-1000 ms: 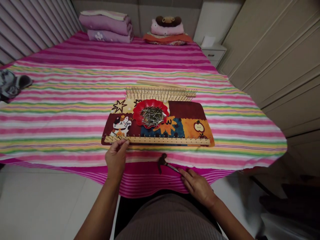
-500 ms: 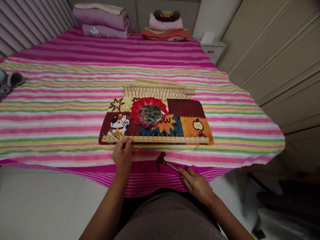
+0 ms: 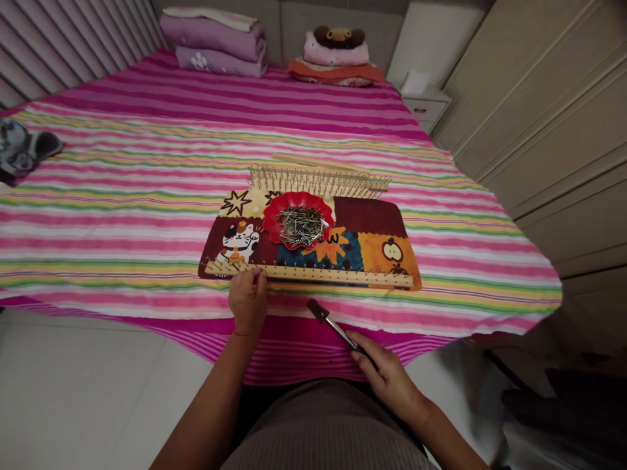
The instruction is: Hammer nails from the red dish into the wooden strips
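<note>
My left hand (image 3: pixel 248 297) is closed in a pinch at the near edge of a wooden strip (image 3: pixel 313 277), left of its middle. What sits between the fingertips, if anything, is too small to make out. Thin nails stand along the strip, some leaning at its left end. In my right hand (image 3: pixel 385 372) is a hammer (image 3: pixel 334 328), gripped by its dark handle, its head low over the bed in front of the strip. Beyond the strip, a red scalloped dish (image 3: pixel 271 230) full of loose nails (image 3: pixel 301 226) rests on a patterned mat (image 3: pixel 369 215).
Behind the mat lie nail-studded wooden strips (image 3: pixel 318 181) with points up, and a plain strip (image 3: pixel 298 158). All rest on a striped bedspread (image 3: pixel 122 215). Folded bedding (image 3: pixel 213 42) and a pillow stack (image 3: pixel 336 55) are at the headboard. A grey-and-black item (image 3: pixel 24 147) lies far left.
My right hand has turned the hammer, so its claw no longer shows in side profile. My left hand keeps its place at the strip. The whole view has shifted slightly.
</note>
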Demonstrator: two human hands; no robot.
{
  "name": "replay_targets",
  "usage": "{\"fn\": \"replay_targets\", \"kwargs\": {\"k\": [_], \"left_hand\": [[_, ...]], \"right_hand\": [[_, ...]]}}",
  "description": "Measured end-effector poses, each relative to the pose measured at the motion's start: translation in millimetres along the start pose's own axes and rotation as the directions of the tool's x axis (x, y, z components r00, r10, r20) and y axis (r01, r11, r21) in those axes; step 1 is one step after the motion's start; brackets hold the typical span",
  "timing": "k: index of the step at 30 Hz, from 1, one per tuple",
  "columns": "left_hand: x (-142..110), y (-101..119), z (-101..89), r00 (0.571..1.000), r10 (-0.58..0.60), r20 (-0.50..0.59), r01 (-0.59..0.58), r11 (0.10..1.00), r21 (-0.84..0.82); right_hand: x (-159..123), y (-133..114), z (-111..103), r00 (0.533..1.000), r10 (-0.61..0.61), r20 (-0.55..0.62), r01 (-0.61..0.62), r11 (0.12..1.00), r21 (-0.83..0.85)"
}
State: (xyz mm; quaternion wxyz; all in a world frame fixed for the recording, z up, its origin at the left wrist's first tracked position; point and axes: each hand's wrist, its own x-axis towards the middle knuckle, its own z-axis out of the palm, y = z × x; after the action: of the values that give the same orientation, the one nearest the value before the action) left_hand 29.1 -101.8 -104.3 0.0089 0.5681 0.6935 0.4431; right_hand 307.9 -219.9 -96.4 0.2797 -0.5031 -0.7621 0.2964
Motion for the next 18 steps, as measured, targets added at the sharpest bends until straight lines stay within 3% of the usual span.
{"fn": "replay_targets", "kwargs": {"k": [6,12,16,18], "left_hand": [[-3.5,-7.0,5.2,0.981,0.192,-0.038,-0.191,0.981,0.043],[-5.8,-9.9,9.3,0.968,0.235,-0.083,-0.232,0.972,0.048],[-7.7,-9.6,10.0,0.981,0.185,-0.067,-0.181,0.982,0.061],[-8.4,-9.2,9.9,0.985,0.164,-0.061,-0.161,0.986,0.05]], "right_hand": [[47.1,-68.5,-10.4,0.994,0.105,-0.03,-0.091,0.946,0.312],[97.2,-87.8,-3.4,0.997,-0.079,-0.017,0.081,0.971,0.226],[105.9,-92.0,4.5,0.993,-0.1,0.068,0.087,0.982,0.17],[104.1,-95.9,3.1,0.992,-0.118,0.044,0.11,0.983,0.147]]}}
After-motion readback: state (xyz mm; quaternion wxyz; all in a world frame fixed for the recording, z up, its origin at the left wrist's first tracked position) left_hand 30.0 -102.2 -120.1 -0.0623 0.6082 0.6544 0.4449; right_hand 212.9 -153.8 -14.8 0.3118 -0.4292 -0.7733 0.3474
